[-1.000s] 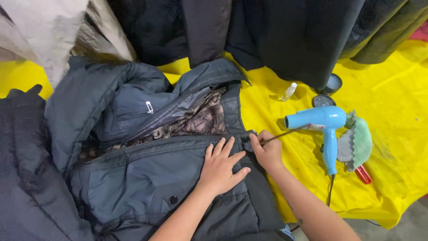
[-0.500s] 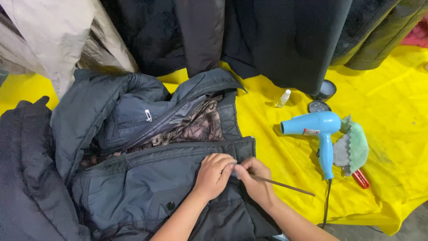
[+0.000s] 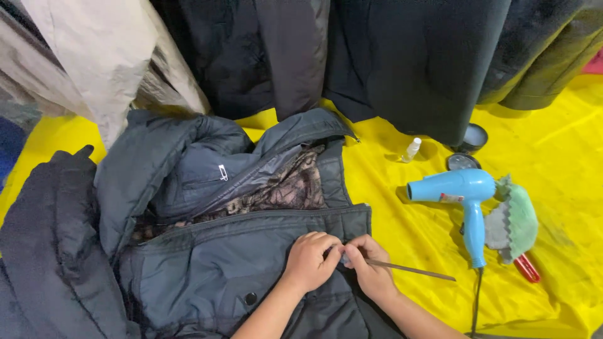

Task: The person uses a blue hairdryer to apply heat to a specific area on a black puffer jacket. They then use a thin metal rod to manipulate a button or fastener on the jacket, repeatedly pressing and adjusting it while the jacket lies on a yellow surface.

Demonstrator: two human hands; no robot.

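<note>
Yellow sheeting [image 3: 402,207] lies under a dark padded jacket [image 3: 213,270]. Left hand [image 3: 311,260] pinches its fabric; right hand [image 3: 370,267] grips a thin stick [image 3: 414,270].

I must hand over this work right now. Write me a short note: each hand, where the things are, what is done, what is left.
Left hand: pinches the front edge of the dark padded jacket.
Right hand: holds a thin stick tool, its tip at the same spot.
Nearby on the yellow sheet: blue hair dryer, green cloth, small bottle, two round tins.
Done: jacket laid flat, opened.
Left: work at the edge is in progress; its result is hidden by the fingers.
</note>
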